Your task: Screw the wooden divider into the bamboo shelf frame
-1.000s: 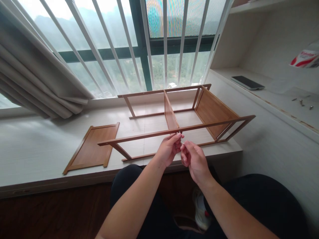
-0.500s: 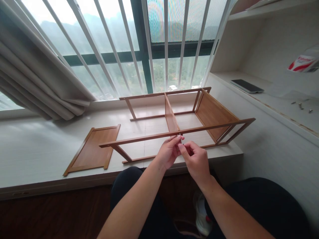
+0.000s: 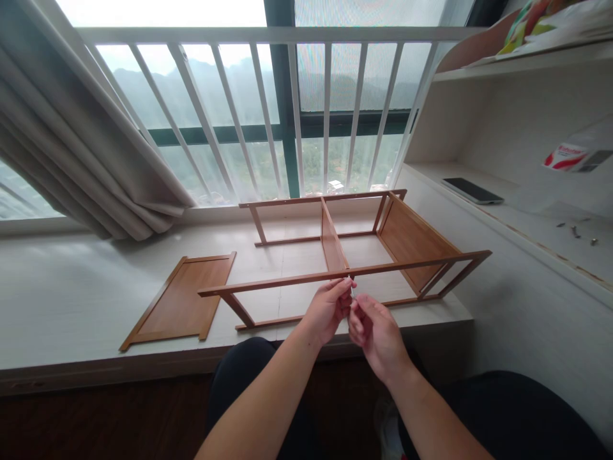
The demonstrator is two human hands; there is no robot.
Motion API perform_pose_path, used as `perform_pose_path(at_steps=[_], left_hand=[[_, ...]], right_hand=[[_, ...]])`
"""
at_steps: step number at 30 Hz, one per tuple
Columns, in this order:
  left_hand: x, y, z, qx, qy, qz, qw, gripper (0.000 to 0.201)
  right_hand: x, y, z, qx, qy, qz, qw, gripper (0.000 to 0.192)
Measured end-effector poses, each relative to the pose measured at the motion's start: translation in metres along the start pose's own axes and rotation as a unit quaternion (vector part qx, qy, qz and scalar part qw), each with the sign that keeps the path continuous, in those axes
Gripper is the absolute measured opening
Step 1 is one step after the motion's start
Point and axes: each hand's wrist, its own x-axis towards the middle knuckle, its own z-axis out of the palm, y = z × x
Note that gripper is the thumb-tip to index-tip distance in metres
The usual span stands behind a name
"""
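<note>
A low wooden shelf frame (image 3: 287, 280) lies with its long rails level, a board (image 3: 334, 236) across its middle and a panel (image 3: 416, 233) at its right end. My left hand (image 3: 328, 310) is closed in a pinch just under the near rail, where that board meets it. What its fingertips hold is too small to make out. Close beside it, my right hand (image 3: 376, 332) pinches a thin metal rod (image 3: 353, 292), like a hex key, that points up toward the rail. A separate wooden panel (image 3: 179, 297) lies flat to the left.
The pale ledge (image 3: 62, 300) runs below a barred window (image 3: 263, 115), with a grey curtain (image 3: 110, 147) at left. On the right-hand shelf (image 3: 522, 214) are a dark phone (image 3: 472, 190), several small metal fittings (image 3: 575, 232) and a clear plastic package with a red-and-white label (image 3: 567, 157).
The view has tilted up, so the frame and hands appear lower. My right hand has dropped slightly away from my left fingertips, and more of the thin metal rod shows between them.
</note>
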Motion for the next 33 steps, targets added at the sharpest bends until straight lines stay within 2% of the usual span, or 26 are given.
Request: perform_pose_path(at_steps=[4,8,11,17,22,26,29,33], left_hand=[[-0.0007,0.0002,0.0014,0.017,0.027,0.008,0.999,0.032],[-0.0011,0.0004,0.0019,0.038,0.038,0.014,0.998,0.032],[-0.0013,0.001,0.0023,0.042,0.043,0.004,0.998,0.033],[-0.002,0.0012,0.0025,0.034,0.026,0.006,0.999,0.032],[-0.0027,0.0008,0.0014,0.041,0.003,0.006,0.999,0.03],[-0.0022,0.0009,-0.0006,0.042,0.0,0.018,0.999,0.031],[-0.0017,0.0019,-0.0008,0.029,0.0,0.005,1.0,0.032],[-0.0017,0.0035,0.0005,0.026,-0.002,0.001,1.0,0.034]], right_hand=[[-0.0023,-0.0001,0.0012,0.183,-0.075,0.113,0.974,0.02],[-0.0008,-0.0017,0.0004,0.274,-0.116,0.166,0.94,0.015],[0.0007,-0.0008,-0.0004,0.287,-0.128,0.175,0.933,0.015],[0.0,0.0033,0.0017,0.245,-0.093,0.134,0.956,0.02],[-0.0038,0.0035,0.0065,0.154,-0.056,0.072,0.984,0.026],[-0.0053,0.0034,0.0055,-0.029,0.027,-0.044,0.998,0.032],[-0.0053,0.0022,0.0016,-0.192,0.077,-0.131,0.97,0.036],[-0.0066,-0.0015,-0.0011,-0.326,0.088,-0.182,0.923,0.034]])
